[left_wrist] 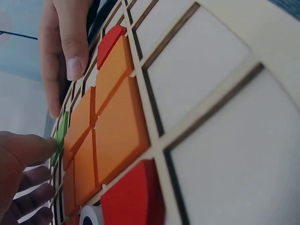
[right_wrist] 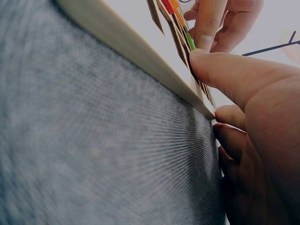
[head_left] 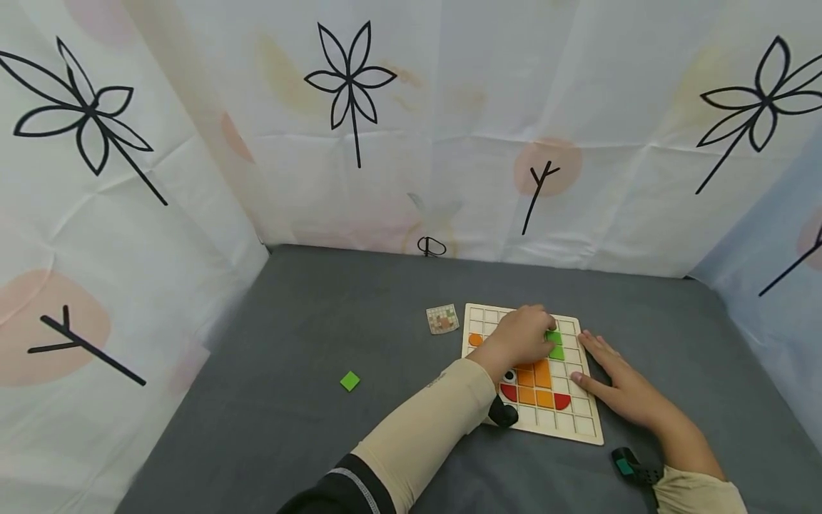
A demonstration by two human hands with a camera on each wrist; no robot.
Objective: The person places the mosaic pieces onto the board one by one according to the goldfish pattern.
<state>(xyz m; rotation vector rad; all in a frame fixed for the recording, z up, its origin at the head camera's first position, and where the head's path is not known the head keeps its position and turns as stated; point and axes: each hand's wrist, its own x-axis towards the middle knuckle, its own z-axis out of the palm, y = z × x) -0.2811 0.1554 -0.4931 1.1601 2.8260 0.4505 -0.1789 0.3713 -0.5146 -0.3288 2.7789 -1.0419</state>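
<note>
In the head view a pale wooden grid board (head_left: pixel 583 427) lies on the grey cloth with orange tiles (head_left: pixel 542 375), red rounded tiles (head_left: pixel 561 401) and green tiles (head_left: pixel 556 353) in its cells. My left hand (head_left: pixel 520 335) reaches across the board, its fingers bent at a green tile (left_wrist: pixel 61 136); its thumb touches that tile's edge in the left wrist view. An eye-printed round piece (head_left: pixel 509 375) shows beside the left wrist. My right hand (head_left: pixel 619 389) rests along the board's right edge, thumb (right_wrist: pixel 206 65) on top and fingers fairly straight beside the rim.
A loose green square tile (head_left: pixel 349 381) lies on the cloth to the left. Left of the board's far corner is a small pattern card (head_left: pixel 442 319). An orange round piece (head_left: pixel 475 340) sits on the board's left side. White printed curtains (head_left: pixel 449 128) surround the table.
</note>
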